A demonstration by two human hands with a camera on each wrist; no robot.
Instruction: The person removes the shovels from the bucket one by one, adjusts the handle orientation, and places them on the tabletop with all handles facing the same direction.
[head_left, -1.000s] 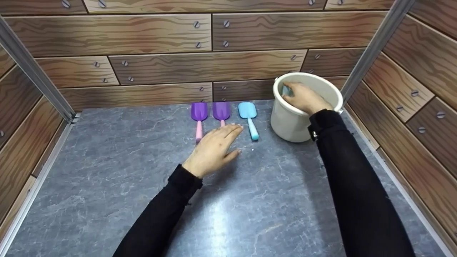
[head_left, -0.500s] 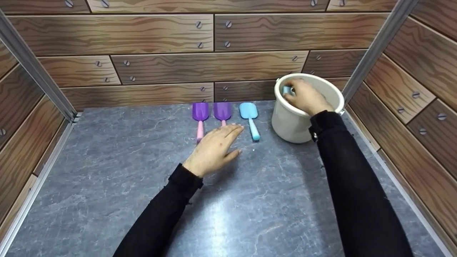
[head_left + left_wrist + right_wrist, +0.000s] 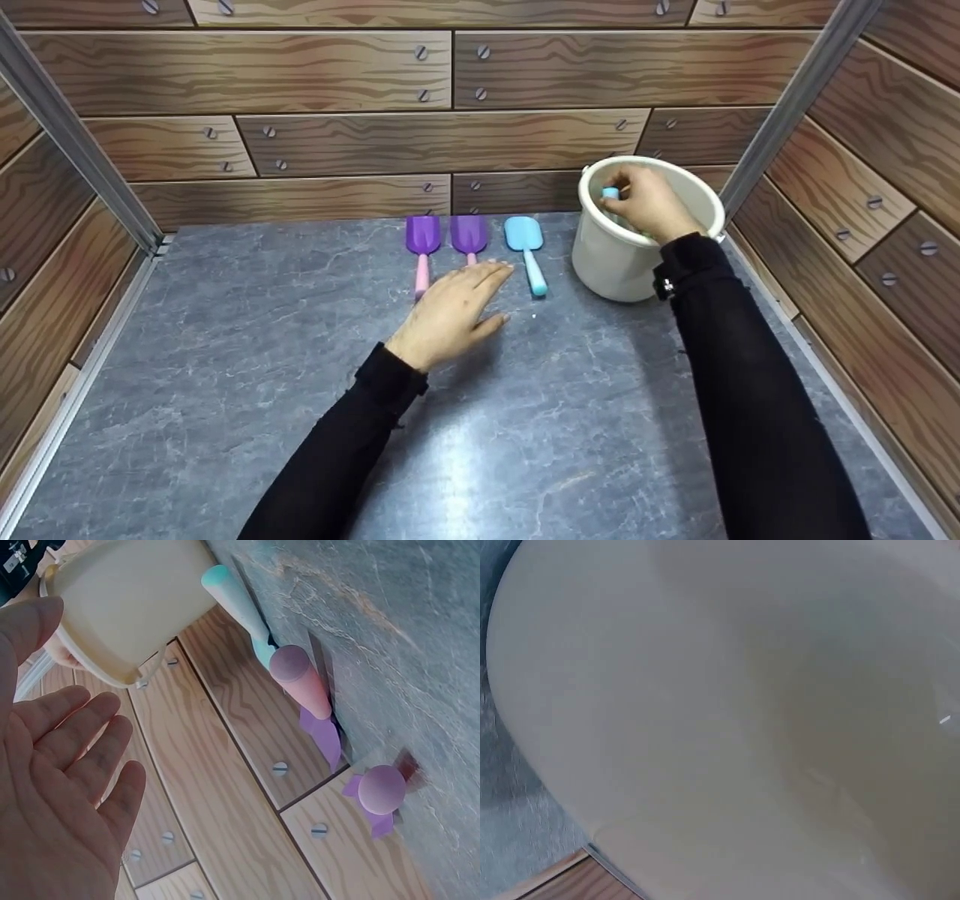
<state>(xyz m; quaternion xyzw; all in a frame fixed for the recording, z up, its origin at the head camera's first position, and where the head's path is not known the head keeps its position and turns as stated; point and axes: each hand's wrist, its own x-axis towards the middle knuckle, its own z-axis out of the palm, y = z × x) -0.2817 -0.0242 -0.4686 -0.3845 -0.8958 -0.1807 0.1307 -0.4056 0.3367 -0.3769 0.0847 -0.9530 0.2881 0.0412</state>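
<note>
My right hand (image 3: 654, 201) reaches into a cream bucket (image 3: 613, 261) and pinches the end of a light blue handle (image 3: 610, 193); the rest of that item is hidden inside. In the right wrist view the bucket's wall (image 3: 630, 705) fills nearly everything. My left hand (image 3: 450, 315) hovers above the tabletop with relaxed fingers, holding nothing. Beyond it lie two purple toy shovels with pink handles, the left one (image 3: 423, 238) and the middle one (image 3: 469, 235), whose handle is partly covered by the hand. To their right lies a blue shovel (image 3: 523, 234) with a turquoise handle.
The grey marbled tabletop (image 3: 225, 360) meets a wood-patterned back wall (image 3: 337, 142). Similar panels stand left and right, with metal corner posts (image 3: 795, 90). The bucket stands close to the back right corner.
My right hand has risen slightly within the bucket, and more of the light blue handle shows between its fingers. My left hand and the three shovels stay put.
</note>
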